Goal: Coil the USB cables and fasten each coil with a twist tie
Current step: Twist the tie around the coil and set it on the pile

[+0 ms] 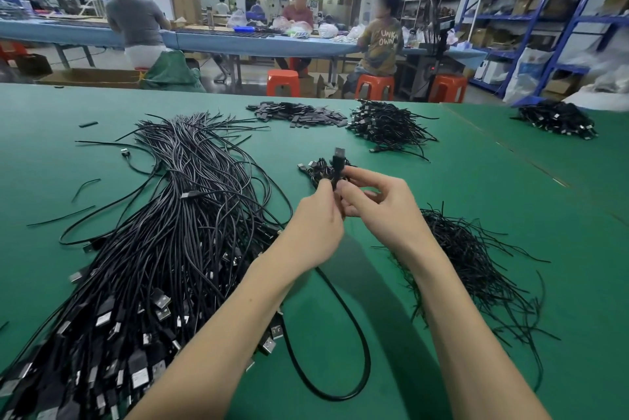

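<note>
Nearest to the camera, a black USB cable [343,344] makes one big loose loop on the green table [510,215], between the two forearms, and it rises up to the hands. At the left of it lies a very large bundle of uncoiled cables [153,249], with many silver plugs turned to the near edge. At the right lies a pile of thin black twist ties [473,266], spread like a fan. Above the middle of the table, the left hand [315,225] and the right hand [377,205] are close together, and the fingertips of both pinch the same cable just under its plug [339,153], which stands upright above the fingers. Just behind the hands there is a small heap of coiled cables [315,169], partly hidden by the fingers. Farther, in the middle, a bigger heap of tied coils [388,125] rests on the table, and beside it at the left a flat pile of small dark pieces [299,113]. One more heap of coils [558,118] is at the far right. Behind the table, several persons sit at a long blue workbench [258,41] on orange stools [374,86], and blue shelves [544,11] stand at the right wall.
</note>
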Demonstrator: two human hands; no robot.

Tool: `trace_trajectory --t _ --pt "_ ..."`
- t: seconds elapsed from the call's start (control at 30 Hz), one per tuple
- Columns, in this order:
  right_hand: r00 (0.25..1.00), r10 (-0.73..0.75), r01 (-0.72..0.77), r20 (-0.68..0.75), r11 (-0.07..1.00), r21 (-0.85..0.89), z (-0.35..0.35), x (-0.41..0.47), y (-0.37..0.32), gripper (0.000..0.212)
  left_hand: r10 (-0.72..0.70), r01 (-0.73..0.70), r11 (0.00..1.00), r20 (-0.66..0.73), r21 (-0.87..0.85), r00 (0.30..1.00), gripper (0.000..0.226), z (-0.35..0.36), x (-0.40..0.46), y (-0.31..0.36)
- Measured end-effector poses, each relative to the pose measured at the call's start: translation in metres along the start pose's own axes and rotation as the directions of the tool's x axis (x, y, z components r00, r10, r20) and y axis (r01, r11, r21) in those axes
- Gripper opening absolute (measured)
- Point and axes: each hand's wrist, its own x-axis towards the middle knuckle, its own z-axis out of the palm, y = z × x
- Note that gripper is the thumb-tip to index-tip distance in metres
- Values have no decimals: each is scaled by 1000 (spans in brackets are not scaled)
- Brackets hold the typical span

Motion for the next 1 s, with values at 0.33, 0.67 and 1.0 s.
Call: trace_trajectory --t 0.33,0.67,1.0 --pt "975 102 -120 -198 990 -78 -10 3 4 7 -94 122 910 90 -395 991 9 20 0 -6" --pt "983 183 -128 0 687 -715 -41 1 12 15 -269 174 537 28 -825 963 19 14 8 -12" --pt "889 419 -353 -183 375 -857 -36 -3 23 24 -325 233 390 103 -891 940 16 7 4 -13"
